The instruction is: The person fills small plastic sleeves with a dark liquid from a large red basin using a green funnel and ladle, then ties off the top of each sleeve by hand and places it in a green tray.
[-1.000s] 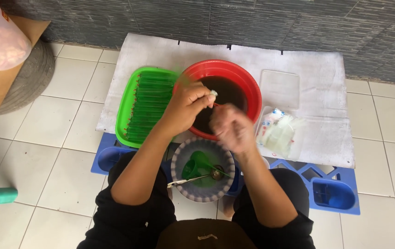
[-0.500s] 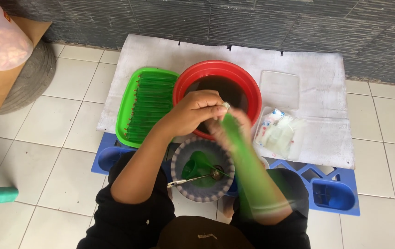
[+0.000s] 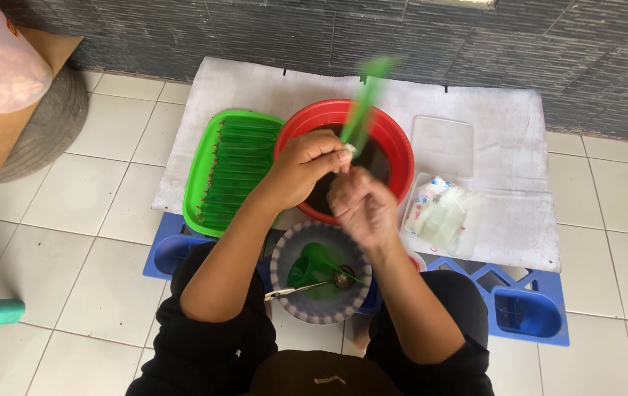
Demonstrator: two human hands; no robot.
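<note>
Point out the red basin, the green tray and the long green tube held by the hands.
red basin point(image 3: 400, 150), head view, on its right rim.
green tray point(image 3: 198, 172), head view, on its left rim.
long green tube point(image 3: 364, 110), head view, on its blurred middle.

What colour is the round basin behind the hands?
Red basin, dark liquid inside; the head view shows it.

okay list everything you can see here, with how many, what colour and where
Slim filled bag: one, green, blurred, held above the basin.
Basin: one, red, dark liquid, centre.
Tray: one, green, rows of green sticks, left of basin.
Bowl: one, grey, green funnel and spoon inside, on the lap.
Plastic bags: clear pile, right.
Cloth: one, white, beneath.
Crate: blue, under the cloth.
Left hand, right hand: pinching the bag's lower end.
</note>
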